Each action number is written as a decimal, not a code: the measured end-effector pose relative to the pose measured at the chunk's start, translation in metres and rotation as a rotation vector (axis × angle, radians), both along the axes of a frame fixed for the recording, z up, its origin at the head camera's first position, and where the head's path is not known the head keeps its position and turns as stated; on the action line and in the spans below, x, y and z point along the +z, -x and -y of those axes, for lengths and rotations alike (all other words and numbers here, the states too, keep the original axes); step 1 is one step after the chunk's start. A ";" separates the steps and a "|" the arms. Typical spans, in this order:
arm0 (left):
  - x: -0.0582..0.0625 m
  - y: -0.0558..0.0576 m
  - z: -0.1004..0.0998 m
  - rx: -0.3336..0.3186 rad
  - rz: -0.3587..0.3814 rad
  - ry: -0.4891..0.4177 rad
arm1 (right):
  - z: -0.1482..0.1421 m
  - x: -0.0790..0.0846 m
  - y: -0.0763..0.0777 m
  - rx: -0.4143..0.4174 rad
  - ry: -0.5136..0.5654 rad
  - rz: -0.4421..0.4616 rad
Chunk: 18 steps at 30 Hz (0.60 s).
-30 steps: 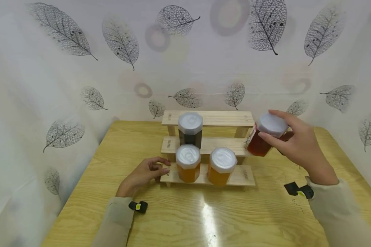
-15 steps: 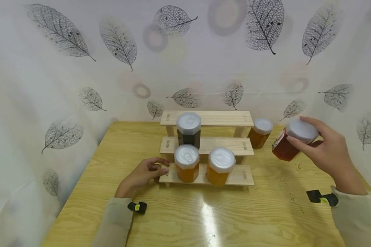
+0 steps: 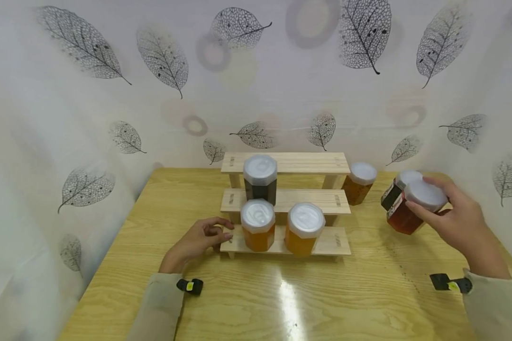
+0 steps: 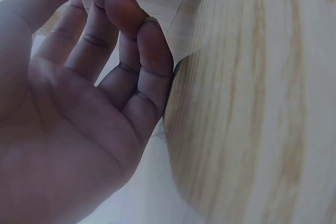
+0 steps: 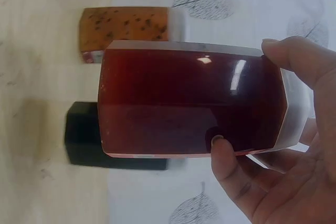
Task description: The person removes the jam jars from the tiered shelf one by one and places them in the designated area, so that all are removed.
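My right hand [image 3: 465, 222] grips an eight-sided jar of dark red contents [image 5: 184, 98] near its white lid, holding it tilted above the right side of the table. Thumb and fingers lie on opposite sides of the jar in the right wrist view. Behind it, partly covered, stands a black jar [image 3: 391, 194] with a white lid. My left hand [image 3: 196, 239] holds the left end of the bottom step of a three-step wooden stand [image 3: 337, 239], fingers curled. Two amber jars, a left one [image 3: 259, 239] and a right one [image 3: 299, 241], stand on that step.
A dark jar [image 3: 261, 189] stands on the middle step's left. A brown speckled jar [image 3: 356, 189] is on the table [image 3: 247, 303] just right of the stand. A leaf-patterned curtain [image 3: 264, 80] hangs behind and at both sides.
My right hand has carried the dark red jar from the middle step's right end rightward and slightly toward me. The brown jar and black jar have come into sight. My left hand stays put.
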<state>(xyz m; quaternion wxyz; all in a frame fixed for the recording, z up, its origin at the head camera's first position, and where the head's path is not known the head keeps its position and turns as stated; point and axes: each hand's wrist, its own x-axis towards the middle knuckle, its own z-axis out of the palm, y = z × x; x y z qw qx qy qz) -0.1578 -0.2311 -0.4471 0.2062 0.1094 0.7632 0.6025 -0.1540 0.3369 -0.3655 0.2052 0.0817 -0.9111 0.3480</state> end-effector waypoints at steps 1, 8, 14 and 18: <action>0.000 0.000 0.000 -0.001 0.000 0.000 | -0.002 -0.003 -0.001 -0.002 0.003 0.001; -0.001 0.001 0.000 -0.004 -0.011 0.005 | -0.011 -0.019 -0.001 -0.014 -0.057 -0.012; -0.001 0.000 0.001 -0.003 -0.014 0.011 | -0.014 -0.031 0.001 -0.042 -0.061 -0.024; -0.002 0.001 0.001 -0.013 -0.022 0.007 | -0.015 -0.036 0.000 -0.038 -0.045 -0.011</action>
